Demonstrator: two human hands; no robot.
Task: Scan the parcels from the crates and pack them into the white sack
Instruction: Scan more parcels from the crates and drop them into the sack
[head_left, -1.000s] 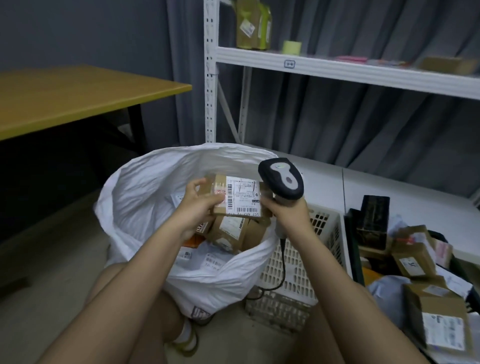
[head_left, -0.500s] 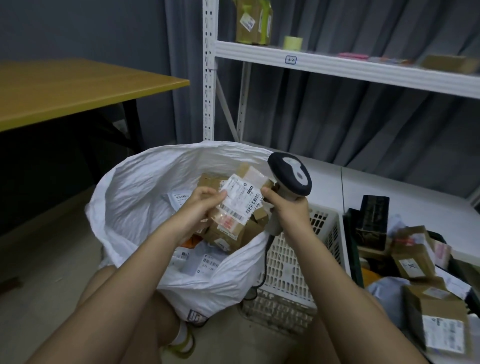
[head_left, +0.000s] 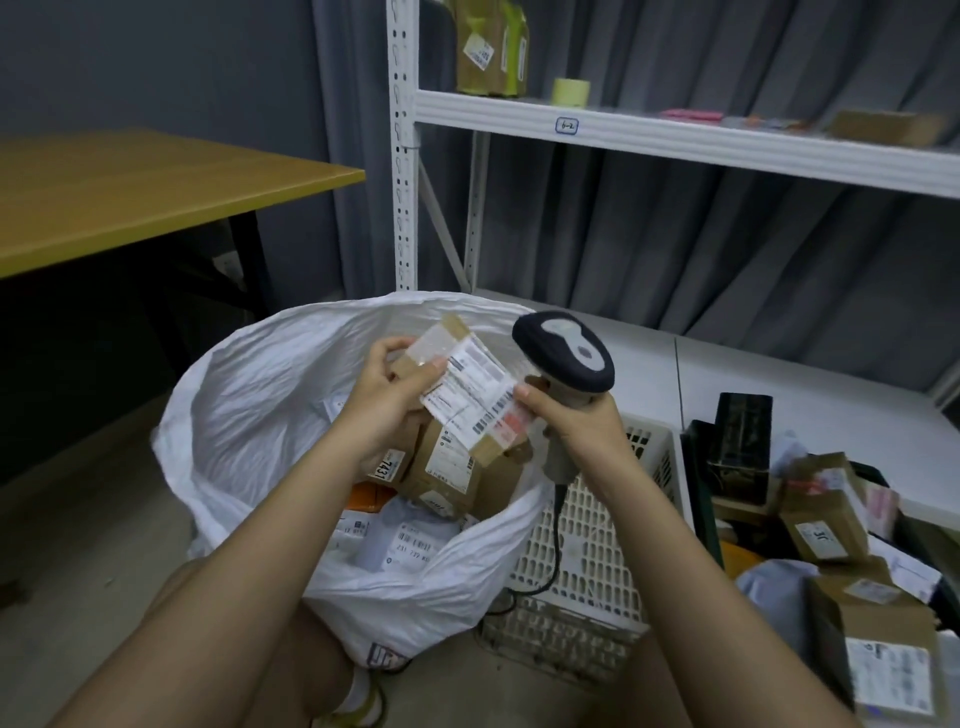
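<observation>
Grey curtains and white shelving fill the back as the left hand pinches a small cardboard parcel right over the open mouth of the white sack, while the right hand grips the barcode scanner at the parcel's three o'clock, thumb touching the label edge. Looks like the drop-in step, judging by the tilt; next, let go into the sack, then reach for the crates at four o'clock.
</observation>
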